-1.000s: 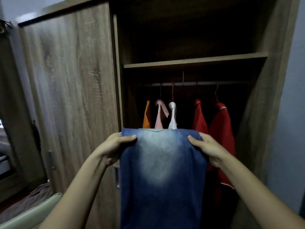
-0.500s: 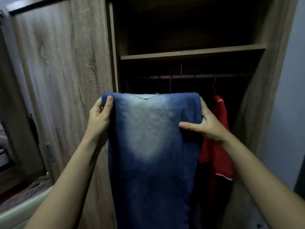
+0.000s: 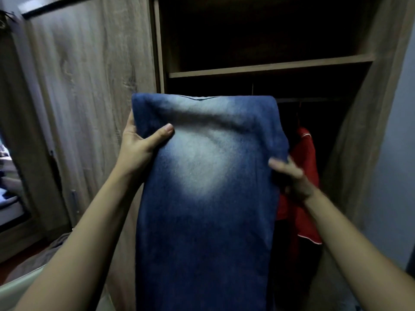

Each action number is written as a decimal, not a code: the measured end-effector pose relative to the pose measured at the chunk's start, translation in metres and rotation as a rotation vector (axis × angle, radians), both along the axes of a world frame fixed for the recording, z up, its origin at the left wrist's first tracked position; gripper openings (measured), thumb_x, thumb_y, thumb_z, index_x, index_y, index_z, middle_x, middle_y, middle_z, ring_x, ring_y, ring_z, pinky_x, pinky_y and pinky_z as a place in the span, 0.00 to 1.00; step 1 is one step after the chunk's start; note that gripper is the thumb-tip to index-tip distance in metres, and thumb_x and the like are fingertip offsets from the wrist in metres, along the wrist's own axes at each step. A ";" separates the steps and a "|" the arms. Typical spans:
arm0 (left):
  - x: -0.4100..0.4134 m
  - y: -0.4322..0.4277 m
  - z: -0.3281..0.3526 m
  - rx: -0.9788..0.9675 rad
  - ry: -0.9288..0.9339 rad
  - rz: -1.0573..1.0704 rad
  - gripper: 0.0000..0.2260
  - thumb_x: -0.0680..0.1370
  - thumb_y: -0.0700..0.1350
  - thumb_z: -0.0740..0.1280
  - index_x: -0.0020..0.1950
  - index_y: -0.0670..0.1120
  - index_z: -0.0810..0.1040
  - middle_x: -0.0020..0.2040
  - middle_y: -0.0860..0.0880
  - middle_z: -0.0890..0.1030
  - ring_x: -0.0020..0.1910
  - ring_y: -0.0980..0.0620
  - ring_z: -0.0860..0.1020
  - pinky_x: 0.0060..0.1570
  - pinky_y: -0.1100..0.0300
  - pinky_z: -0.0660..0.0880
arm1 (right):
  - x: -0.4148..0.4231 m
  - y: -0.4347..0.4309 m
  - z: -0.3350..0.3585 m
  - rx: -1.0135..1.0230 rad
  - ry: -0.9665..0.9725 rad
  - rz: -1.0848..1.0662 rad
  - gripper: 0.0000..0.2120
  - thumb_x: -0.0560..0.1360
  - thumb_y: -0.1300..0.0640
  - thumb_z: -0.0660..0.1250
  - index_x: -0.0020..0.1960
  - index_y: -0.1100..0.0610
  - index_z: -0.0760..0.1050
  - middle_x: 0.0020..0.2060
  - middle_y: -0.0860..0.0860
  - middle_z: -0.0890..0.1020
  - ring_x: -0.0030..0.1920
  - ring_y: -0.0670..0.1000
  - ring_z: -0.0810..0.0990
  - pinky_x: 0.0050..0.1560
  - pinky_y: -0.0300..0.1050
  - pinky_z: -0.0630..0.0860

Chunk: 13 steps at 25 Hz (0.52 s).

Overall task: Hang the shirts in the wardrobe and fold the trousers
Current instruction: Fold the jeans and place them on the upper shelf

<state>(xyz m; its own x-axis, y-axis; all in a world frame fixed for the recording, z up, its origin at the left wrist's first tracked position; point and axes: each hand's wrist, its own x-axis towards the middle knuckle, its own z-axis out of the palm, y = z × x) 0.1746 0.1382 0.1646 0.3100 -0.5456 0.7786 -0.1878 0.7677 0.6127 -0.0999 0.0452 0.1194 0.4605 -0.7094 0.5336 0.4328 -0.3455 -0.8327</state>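
The trousers (image 3: pixel 202 209), blue denim with a faded pale patch, are held up lengthwise between both raised hands, and their lower part runs out of the bottom of the view. The left hand (image 3: pixel 141 147) grips the left edge near the top, with the thumb pressed across the front of the cloth and the fingers behind. The right hand (image 3: pixel 292 178) is blurred. It pinches the right edge somewhat lower, thumb on the front. Just behind that hand a red shirt (image 3: pixel 306 153) hangs inside the open wardrobe (image 3: pixel 354 142), under the rail (image 3: pixel 314 99). Farther up is a wooden shelf (image 3: pixel 269 66) — and to the left, the wardrobe's closed door (image 3: pixel 89 97).
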 end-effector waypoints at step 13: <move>0.039 0.022 -0.017 0.417 -0.416 0.058 0.39 0.63 0.52 0.75 0.70 0.53 0.62 0.68 0.55 0.69 0.65 0.61 0.71 0.64 0.62 0.70 | 0.048 0.007 -0.048 0.079 0.204 -0.157 0.14 0.72 0.67 0.68 0.57 0.61 0.76 0.44 0.47 0.83 0.41 0.41 0.83 0.42 0.34 0.78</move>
<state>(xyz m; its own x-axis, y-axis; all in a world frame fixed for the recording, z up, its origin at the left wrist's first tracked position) 0.2137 0.1598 0.1471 0.0627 -0.8231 0.5644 -0.5116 0.4591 0.7263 -0.0523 0.0522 0.0712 0.4336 -0.8164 0.3814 0.1994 -0.3258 -0.9242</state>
